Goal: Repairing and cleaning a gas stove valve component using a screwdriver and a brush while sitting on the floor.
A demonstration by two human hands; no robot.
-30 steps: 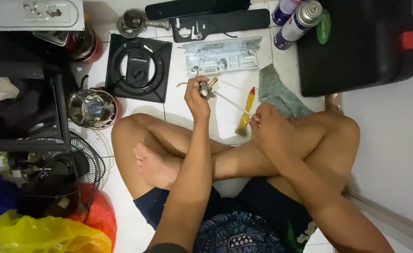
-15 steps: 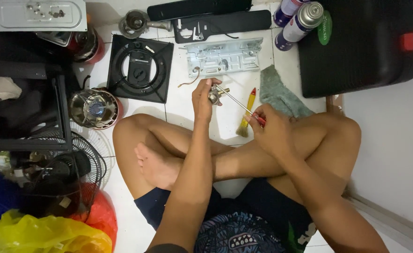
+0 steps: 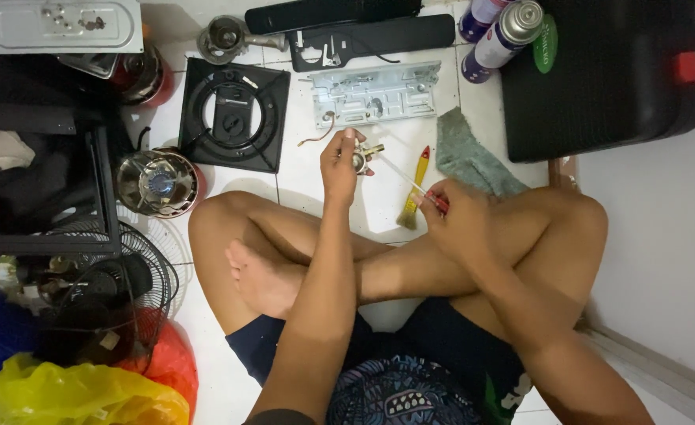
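Left hand (image 3: 339,161) gripping a small brass fitting (image 3: 361,156), right hand (image 3: 451,214) holding a red-handled screwdriver (image 3: 412,182) against it, paintbrush (image 3: 413,189) lying on the tiled floor (image 3: 308,185), grey cloth (image 3: 469,157) resting beside it.

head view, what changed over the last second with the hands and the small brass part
Little changed: the left hand keeps pinching the small brass part, and the right hand keeps the screwdriver, its tip drifting slightly against the part. The paintbrush, grey rag and metal bracket stayed put.

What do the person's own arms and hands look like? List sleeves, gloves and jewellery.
Both arms are bare to the frame edge: no sleeves in view. The left hand and right hand wear no gloves; no rings, watch or wristbands are visible.
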